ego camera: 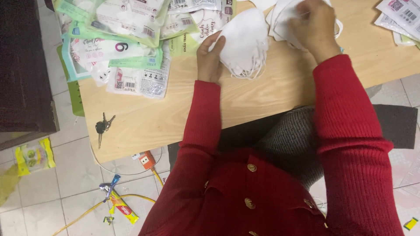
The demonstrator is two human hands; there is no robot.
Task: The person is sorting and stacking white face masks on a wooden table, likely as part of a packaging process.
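Note:
My left hand (209, 57) rests on a stack of white folded face masks (245, 41) on the light wooden table (183, 113), fingers curled over its left edge. Elastic ear loops hang from the stack's lower side. My right hand (313, 24) is further right, fingers pinched on another pile of white masks (282, 19) at the table's far edge. Both arms wear red knitted sleeves.
Several plastic mask packets (127, 39) lie heaped at the table's left, more packets (400, 17) at the far right. A key bunch (103, 126) lies near the table's left edge. On the tiled floor are an orange power strip (147, 159), yellow cable and wrappers (120, 205).

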